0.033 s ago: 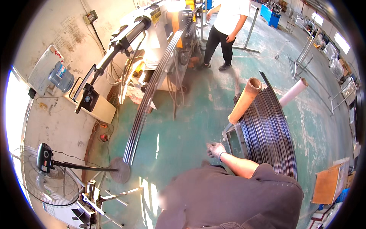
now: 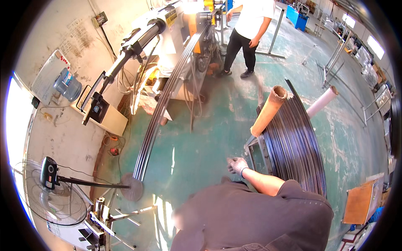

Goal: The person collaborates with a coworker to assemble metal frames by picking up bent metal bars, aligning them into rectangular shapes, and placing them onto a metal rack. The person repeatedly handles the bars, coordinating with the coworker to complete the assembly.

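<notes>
Our right hand [image 2: 238,165] sits just left of the coil of dark tubing [image 2: 295,142], its gloved-looking fingers curled in; whether they hold anything, we cannot tell. Going by the head view, the only one we have, we see no clear left hand: a blurred pale patch [image 2: 178,220] by our dark shirt [image 2: 259,213], left of and nearer us than the coil, is too vague to name. The coil lies to the right of the right hand and reaches farther from us, so that hand is clearly the nearer. Its strands run lengthwise, curving from the far end back toward our right side. A grey metal frame [image 2: 265,154] edges the coil on the hand's side, near the fingers, with no contact that we can make out. An orange-tan tube [image 2: 270,111] leans up at the coil's left edge; long dark rods [image 2: 163,104] slope away well left of the coil.
</notes>
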Tool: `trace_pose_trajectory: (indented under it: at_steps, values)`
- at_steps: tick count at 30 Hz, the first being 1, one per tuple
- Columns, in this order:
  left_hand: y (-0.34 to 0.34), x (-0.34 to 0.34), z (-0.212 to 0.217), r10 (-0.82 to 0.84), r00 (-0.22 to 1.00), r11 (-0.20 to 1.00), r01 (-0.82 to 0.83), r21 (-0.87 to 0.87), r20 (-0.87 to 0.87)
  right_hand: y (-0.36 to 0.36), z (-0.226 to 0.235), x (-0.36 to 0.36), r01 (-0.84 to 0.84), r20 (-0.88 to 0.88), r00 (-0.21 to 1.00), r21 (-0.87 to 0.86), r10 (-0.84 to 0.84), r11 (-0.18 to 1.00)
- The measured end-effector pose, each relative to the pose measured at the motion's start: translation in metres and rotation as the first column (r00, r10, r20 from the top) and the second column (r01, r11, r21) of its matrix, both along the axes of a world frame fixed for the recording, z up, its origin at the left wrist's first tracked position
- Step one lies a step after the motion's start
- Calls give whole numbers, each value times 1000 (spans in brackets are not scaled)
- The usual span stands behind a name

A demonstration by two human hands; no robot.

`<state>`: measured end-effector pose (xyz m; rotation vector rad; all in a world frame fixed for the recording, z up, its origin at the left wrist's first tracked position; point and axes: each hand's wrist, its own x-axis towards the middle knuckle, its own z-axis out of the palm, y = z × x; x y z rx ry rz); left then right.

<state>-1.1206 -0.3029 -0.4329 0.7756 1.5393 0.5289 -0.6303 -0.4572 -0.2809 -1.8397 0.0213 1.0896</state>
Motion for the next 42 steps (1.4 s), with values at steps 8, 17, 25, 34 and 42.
trace_pose_trajectory:
  at_steps: [8,17,25,34,42]
  values:
    - [12,7,-21,-16,992,1000,15,5,123,-30,0,14,42,-38,998,15,-42,999]
    - [-5,83,20,-102,993,984,110,139,-61,-57,-9,35,93,-59,994,-6,-93,996]
    - [-5,159,109,-128,983,988,138,65,-133,-62,-23,60,112,-70,991,-1,-112,994]
    - [-1,217,148,-223,956,966,242,89,-190,-17,-6,74,-2,-73,997,4,2,1000]
    - [63,259,99,-424,888,873,453,181,-175,63,62,88,-146,-45,988,-7,146,989]
